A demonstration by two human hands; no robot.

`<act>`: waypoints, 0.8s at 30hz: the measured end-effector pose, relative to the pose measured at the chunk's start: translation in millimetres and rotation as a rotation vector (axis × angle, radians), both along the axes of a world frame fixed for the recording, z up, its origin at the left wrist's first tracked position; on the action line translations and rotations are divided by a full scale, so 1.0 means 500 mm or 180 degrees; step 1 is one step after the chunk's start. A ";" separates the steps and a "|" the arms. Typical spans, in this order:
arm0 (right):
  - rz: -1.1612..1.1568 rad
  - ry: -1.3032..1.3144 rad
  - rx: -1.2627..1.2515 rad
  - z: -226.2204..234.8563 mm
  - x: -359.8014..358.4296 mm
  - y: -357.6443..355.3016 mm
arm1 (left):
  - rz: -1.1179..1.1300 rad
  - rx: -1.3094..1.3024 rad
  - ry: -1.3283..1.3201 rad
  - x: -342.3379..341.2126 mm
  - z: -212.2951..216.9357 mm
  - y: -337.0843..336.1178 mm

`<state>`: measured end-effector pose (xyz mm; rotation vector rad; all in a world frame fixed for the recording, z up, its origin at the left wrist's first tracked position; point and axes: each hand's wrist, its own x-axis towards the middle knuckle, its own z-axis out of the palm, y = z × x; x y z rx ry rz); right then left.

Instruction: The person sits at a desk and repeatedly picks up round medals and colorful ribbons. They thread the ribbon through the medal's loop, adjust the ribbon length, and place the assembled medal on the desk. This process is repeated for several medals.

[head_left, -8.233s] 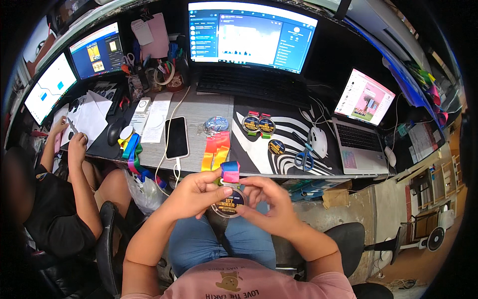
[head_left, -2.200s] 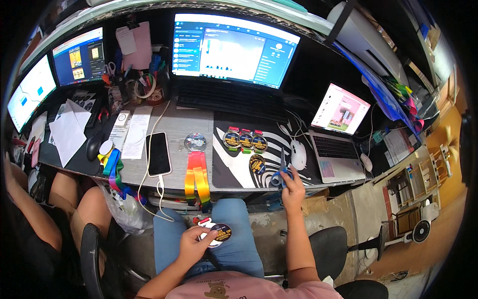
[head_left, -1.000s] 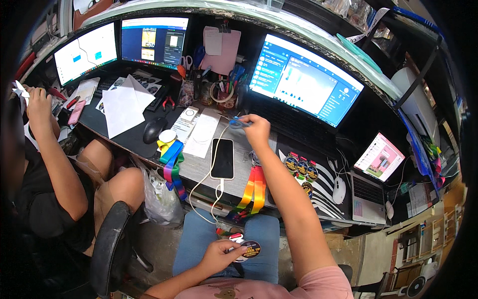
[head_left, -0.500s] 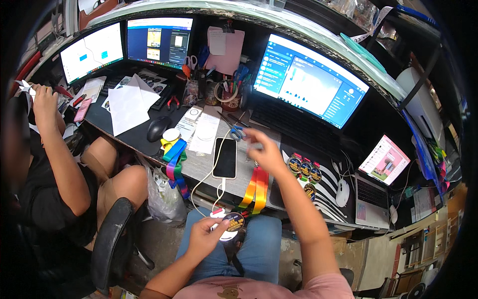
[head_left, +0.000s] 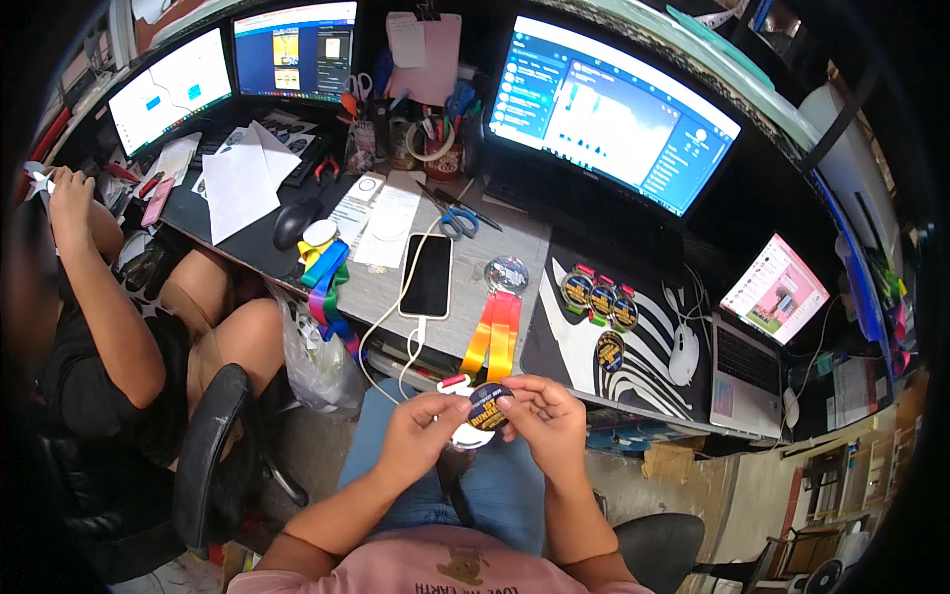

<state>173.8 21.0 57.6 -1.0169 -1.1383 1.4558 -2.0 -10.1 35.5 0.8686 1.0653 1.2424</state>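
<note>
Above my lap, my left hand [head_left: 421, 436] is closed on a white-silver medal [head_left: 473, 439] with a red piece at its top. A dark round disc [head_left: 488, 408] with gold print lies over the medal's face, partly hiding it. My right hand [head_left: 546, 421] pinches the disc's right edge between thumb and fingers. Just beyond, a shiny silver medal [head_left: 507, 275] rests on the desk, its orange-yellow ribbon [head_left: 492, 335] hanging over the front edge toward my hands. Blue-handled scissors [head_left: 457, 223] lie farther back, beside a phone [head_left: 427, 275] on a white cable.
Several dark-faced medals [head_left: 601, 300] and a dark round piece [head_left: 609, 351] lie on a striped mat by a white mouse [head_left: 683, 352]. Multicoloured ribbons [head_left: 327, 282] hang at the desk's left edge. A laptop [head_left: 752, 366] stands right. Another person [head_left: 109, 327] sits at left.
My right hand has come down from near the scissors to the dark disc and now pinches its edge. My left hand still holds the medal. The view has shifted slightly.
</note>
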 end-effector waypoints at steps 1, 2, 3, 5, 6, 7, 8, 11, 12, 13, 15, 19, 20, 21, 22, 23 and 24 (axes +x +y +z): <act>-0.0020 0.0031 -0.0016 0.001 0.000 -0.001 | -0.0021 0.0055 0.0142 -0.002 0.005 0.003; -0.0047 0.0052 -0.0041 0.000 0.001 -0.004 | -0.0049 0.0103 0.0273 -0.005 0.007 0.006; -0.0064 0.0113 -0.0056 -0.003 0.001 -0.006 | -0.0080 0.0151 0.0405 -0.007 0.006 0.007; -0.0091 0.0245 -0.0053 -0.005 -0.001 -0.004 | -0.0104 0.0268 0.0281 -0.011 0.003 0.005; -0.0104 0.0418 -0.0077 0.000 -0.001 -0.005 | -0.0106 0.0250 0.0204 -0.015 0.005 0.003; -0.0128 0.0460 -0.0061 0.004 0.000 -0.006 | -0.0104 0.0230 0.0129 -0.017 0.006 0.002; -0.0145 0.0497 -0.0038 0.007 0.000 -0.006 | -0.0097 0.0348 0.0240 -0.020 0.007 0.004; -0.0098 0.0462 -0.0009 0.004 0.005 -0.009 | -0.0147 0.0422 0.0234 -0.022 0.013 0.007; -0.0063 0.0425 -0.0005 0.003 0.007 -0.009 | -0.0170 0.0386 0.0208 -0.022 0.017 0.009; -0.0041 0.0341 0.0071 0.002 0.008 -0.009 | -0.0192 0.0349 0.0182 -0.023 0.022 0.013; 0.0002 0.0172 0.0221 -0.003 0.012 -0.009 | -0.0258 0.0352 0.0236 -0.025 0.026 0.019; 0.0026 -0.0116 0.0419 -0.016 0.018 -0.010 | -0.0356 0.0509 0.0511 -0.026 0.023 0.023; 0.0030 -0.0149 0.0531 -0.021 0.017 -0.008 | -0.0362 0.0548 0.0565 -0.025 0.022 0.023; 0.0033 -0.0182 0.0643 -0.024 0.017 -0.007 | -0.0413 0.0500 0.0643 -0.025 0.019 0.024; 0.0023 -0.0337 0.0751 -0.018 0.018 -0.007 | -0.0465 0.0452 0.0721 -0.026 0.015 0.025; 0.0023 -0.0490 0.0856 -0.009 0.018 -0.007 | -0.0507 0.0397 0.0801 -0.027 0.012 0.025; 0.0024 -0.0642 0.0960 -0.001 0.018 -0.007 | -0.0530 0.0350 0.0787 -0.027 0.012 0.024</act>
